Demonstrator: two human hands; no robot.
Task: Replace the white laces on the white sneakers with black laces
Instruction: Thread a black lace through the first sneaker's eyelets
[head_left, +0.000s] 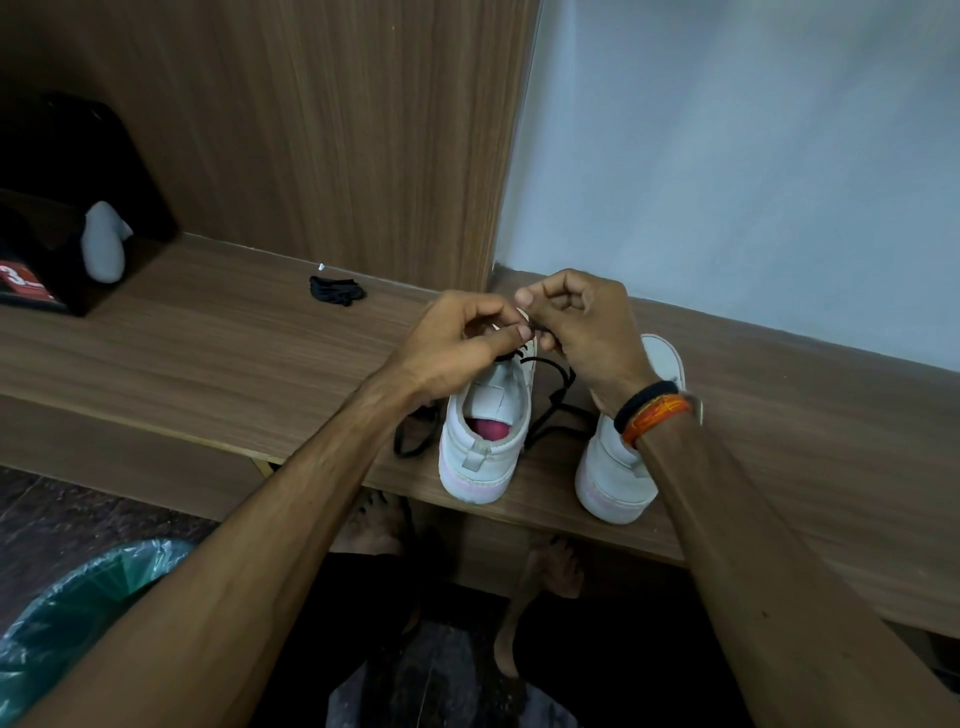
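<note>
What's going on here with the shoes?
A person is threading a black lace into the left sneaker on a wooden shelf. Both the left hand and right hand pinch the lace near the shoe's front. The other sneaker stands beside it; a spare lace bundle lies further back.

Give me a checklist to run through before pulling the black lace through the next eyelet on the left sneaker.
1. Lace held: ok. The left hand and right hand both pinch the black lace over the shoe's front.
2. Shoe steady: ok. The left sneaker stands flat on the wooden shelf.
3. Slack available: ok. Loose lace trails on both sides of the shoe.
4. Which eyelet is next: cannot tell, the fingers cover them.
5. Lace for the right sneaker: ok, a spare black lace bundle lies on the shelf.
6. Old white laces removed: cannot tell.
</note>
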